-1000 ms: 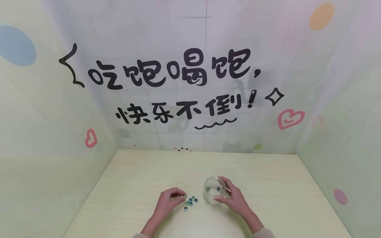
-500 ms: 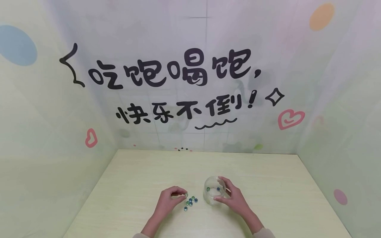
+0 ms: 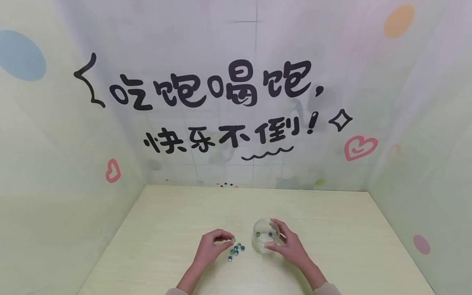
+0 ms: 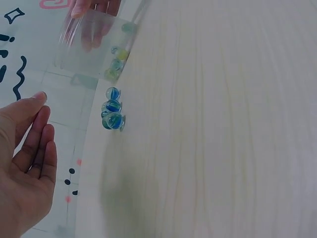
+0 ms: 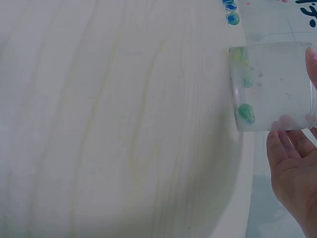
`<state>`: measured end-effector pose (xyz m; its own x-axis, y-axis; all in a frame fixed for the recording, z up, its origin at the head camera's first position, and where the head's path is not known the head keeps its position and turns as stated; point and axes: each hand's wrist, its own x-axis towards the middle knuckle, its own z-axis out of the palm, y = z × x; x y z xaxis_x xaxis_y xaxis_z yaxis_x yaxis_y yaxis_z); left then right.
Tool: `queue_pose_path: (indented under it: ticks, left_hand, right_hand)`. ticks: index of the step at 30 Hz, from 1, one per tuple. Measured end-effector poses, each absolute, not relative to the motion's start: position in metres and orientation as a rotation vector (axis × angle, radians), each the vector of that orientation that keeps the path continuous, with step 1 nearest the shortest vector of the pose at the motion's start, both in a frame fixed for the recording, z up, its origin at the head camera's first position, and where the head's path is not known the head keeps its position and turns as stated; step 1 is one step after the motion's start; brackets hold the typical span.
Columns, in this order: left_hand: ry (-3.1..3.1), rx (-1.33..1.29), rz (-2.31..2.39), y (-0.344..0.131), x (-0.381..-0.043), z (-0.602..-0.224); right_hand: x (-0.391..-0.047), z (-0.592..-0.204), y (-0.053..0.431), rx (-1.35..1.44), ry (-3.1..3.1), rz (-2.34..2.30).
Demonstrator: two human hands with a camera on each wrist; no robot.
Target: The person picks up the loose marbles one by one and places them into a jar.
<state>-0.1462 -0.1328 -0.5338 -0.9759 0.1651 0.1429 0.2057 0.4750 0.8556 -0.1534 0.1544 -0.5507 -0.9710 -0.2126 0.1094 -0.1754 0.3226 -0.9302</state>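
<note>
My left hand (image 3: 211, 248) pinches a green glass marble (image 3: 233, 240) between thumb and fingertips, a little above the table. In the left wrist view the thumb and fingertips come together and hide that marble. Just to the right lie several loose blue and green marbles (image 3: 236, 253) in a small cluster. A clear round jar (image 3: 260, 248) stands upright beyond them, its mouth uncovered. My right hand (image 3: 293, 248) grips it from the right side, thumb in front and fingers behind. Green and blue marbles (image 5: 245, 113) rest on the jar's bottom.
The pale wood-grain table (image 3: 177, 217) stretches around both hands. A printed cloth wall (image 3: 221, 172) with black lettering rises at its back edge, and side walls flank it left and right.
My left hand has shifted slightly right and upward with the green marble, toward the jar. The right hand, jar and loose marbles have stayed put.
</note>
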Motion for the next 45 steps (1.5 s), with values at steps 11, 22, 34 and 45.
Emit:
queue_pose_path:
  ticks: [11,22,34,45]
  left_hand:
    - [-2.641,-0.331,-1.588,-0.128,-0.146,-0.533]
    - [-2.646,-0.349,-1.598,-0.123,-0.147,-0.53]
    - [-2.651,-0.359,-1.584,-0.116,-0.149,-0.525]
    - [-2.64,-0.362,-1.599,-0.112,-0.149,-0.522]
  right_hand:
    - [-0.153,-0.551,0.154,-0.395,2.526,-1.78]
    - [-0.154,-0.552,0.155,-0.395,2.534,-1.778]
    - [-0.154,-0.553,0.155,-0.394,2.529,-1.769]
    - [-0.153,-0.552,0.154,-0.379,2.538,-1.766]
